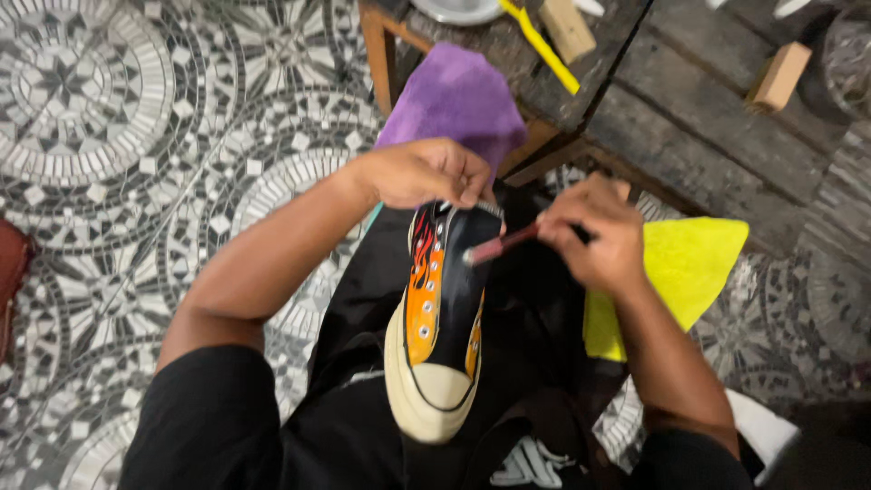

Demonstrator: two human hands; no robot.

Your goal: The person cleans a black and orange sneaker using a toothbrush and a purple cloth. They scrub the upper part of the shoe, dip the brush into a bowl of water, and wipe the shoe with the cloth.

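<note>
A black high-top sneaker [440,318] with orange flames and a cream rubber toe cap lies on my lap, toe pointing toward me. My left hand [426,172] grips the sneaker's upper rim at its far end. My right hand [590,236] holds a thin dark-red brush [499,247], whose tip touches the black tongue area of the shoe.
A purple cloth [458,95] hangs off a dark wooden table [689,109] ahead, which carries a yellow stick [542,45], wooden blocks [780,74] and a white dish [454,9]. A yellow cloth [689,263] lies to the right. The floor is grey mosaic tile [136,136].
</note>
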